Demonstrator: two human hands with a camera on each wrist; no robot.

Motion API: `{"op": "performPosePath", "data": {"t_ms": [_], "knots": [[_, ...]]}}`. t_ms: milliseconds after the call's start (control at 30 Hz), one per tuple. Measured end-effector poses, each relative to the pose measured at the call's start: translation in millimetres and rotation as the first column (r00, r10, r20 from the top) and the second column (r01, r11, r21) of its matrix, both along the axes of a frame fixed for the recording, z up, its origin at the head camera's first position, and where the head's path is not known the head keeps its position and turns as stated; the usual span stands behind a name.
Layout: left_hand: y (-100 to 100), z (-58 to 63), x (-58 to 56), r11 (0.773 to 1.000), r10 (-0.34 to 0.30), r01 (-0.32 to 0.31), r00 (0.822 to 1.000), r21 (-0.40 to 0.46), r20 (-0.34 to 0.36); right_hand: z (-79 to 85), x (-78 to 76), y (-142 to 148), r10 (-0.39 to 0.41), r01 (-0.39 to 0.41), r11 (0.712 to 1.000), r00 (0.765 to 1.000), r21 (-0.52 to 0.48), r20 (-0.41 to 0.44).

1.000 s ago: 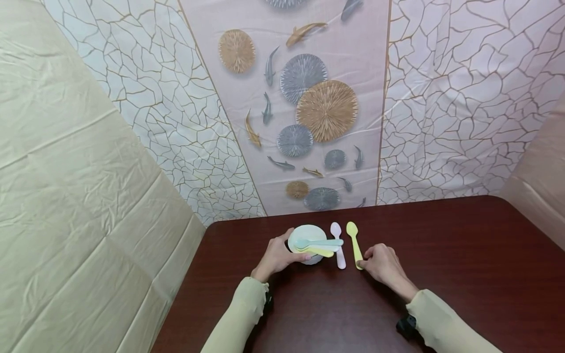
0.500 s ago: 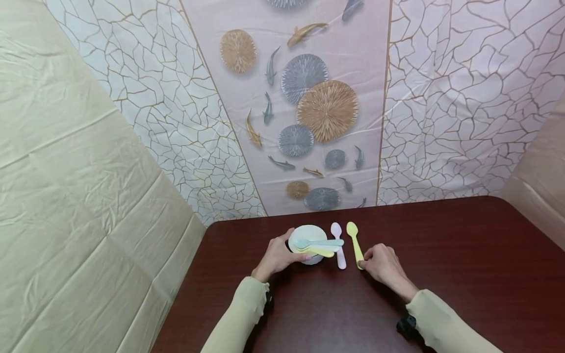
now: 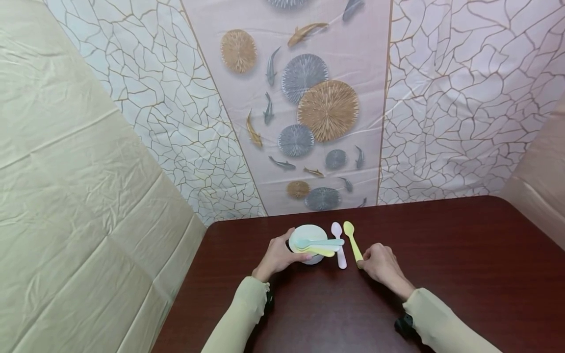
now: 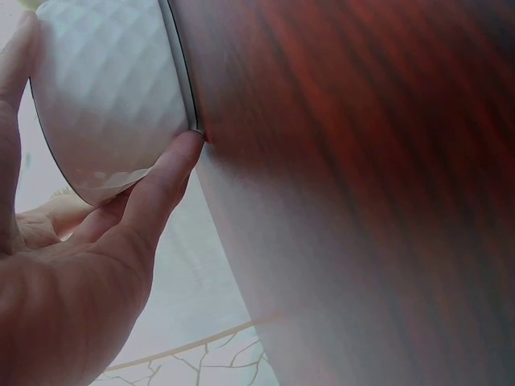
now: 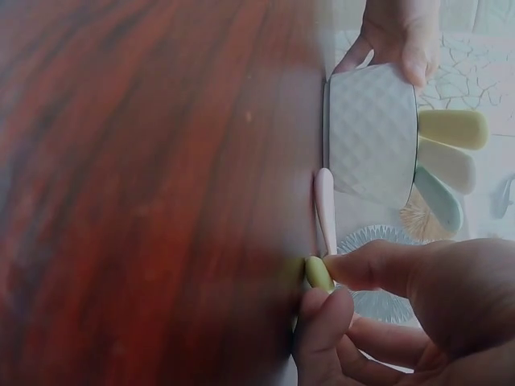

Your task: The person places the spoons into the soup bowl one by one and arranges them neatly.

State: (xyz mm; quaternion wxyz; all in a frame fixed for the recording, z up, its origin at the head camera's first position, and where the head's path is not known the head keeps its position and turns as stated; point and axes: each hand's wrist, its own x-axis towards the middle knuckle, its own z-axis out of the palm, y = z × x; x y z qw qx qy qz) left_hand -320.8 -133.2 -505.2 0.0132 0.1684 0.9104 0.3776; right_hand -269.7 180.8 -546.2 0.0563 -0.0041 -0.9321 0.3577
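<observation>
My left hand [image 3: 279, 256] grips the white bowl [image 3: 310, 231] by its side, thumb near the rim and fingers round the far side. In the left wrist view, the wall of the bowl [image 4: 113, 88] shows a quilted pattern. A teal spoon [image 3: 324, 242], a white spoon [image 3: 336, 248] and a yellow spoon [image 3: 324, 252] lie in it, handles jutting right over the rim. My right hand [image 3: 383, 264] pinches the handle end of another yellow spoon [image 3: 354, 245], its head pointing away. Between that spoon and the bowl lies a pale pink spoon [image 3: 337, 230], partly crossed by the jutting handles.
Everything sits towards the far edge of a dark red-brown wooden table [image 3: 463, 255]. Behind the table hangs a patterned cloth [image 3: 304, 147] with fish and round motifs. A cream cloth [image 3: 88, 196] covers the left side.
The head of the yellow spoon in my right hand has swung left, closer to the pink spoon. My right hand has shifted only slightly; the left hand and bowl stay put.
</observation>
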Motion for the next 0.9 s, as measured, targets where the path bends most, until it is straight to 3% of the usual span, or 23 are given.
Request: {"op": "performPosePath", "data": {"t_ms": [67,167,333,400,467,533,567,700,900], "knots": [[0,0.6,0.3,1.0,0.0,0.0,1.0,0.005,0.003,18.5,10.1,-6,-0.001,0.001,1.0,1.0,-0.018,0.024],[0,0.3,-0.3,1.0,0.003,-0.003,1.0,-0.004,0.003,28.8,15.5,-10,-0.005,0.005,1.0,0.999,-0.013,0.051],[0,-0.8,-1.5,1.0,0.011,-0.011,1.0,-0.014,0.007,7.2,2.1,-4,0.01,-0.009,1.0,0.999,-0.005,0.038],[0,-1.4,-1.6,1.0,0.012,-0.012,1.0,-0.014,0.005,-12.4,-10.0,2,0.014,-0.014,1.0,1.0,0.008,0.026],[0,-1.6,-1.5,1.0,0.01,-0.01,1.0,-0.013,0.003,-14.4,-12.0,2,0.009,-0.01,1.0,0.999,0.01,0.04],[0,-1.8,-1.4,1.0,0.008,-0.008,1.0,-0.009,0.002,-4.2,-5.0,-1,-0.001,0.001,1.0,0.999,-0.005,0.044],[0,-1.7,-1.4,1.0,0.007,-0.007,1.0,-0.008,0.002,-8.9,-6.5,0,-0.007,0.007,1.0,1.0,-0.006,0.031],[0,-1.6,-1.6,1.0,0.006,-0.006,1.0,-0.004,0.002,14.8,10.2,-7,-0.027,0.028,0.999,0.999,-0.037,0.032],[0,-2.0,-1.6,1.0,0.007,-0.007,1.0,-0.006,0.002,26.3,16.3,-9,-0.057,0.061,0.997,0.996,-0.057,0.063]]}}
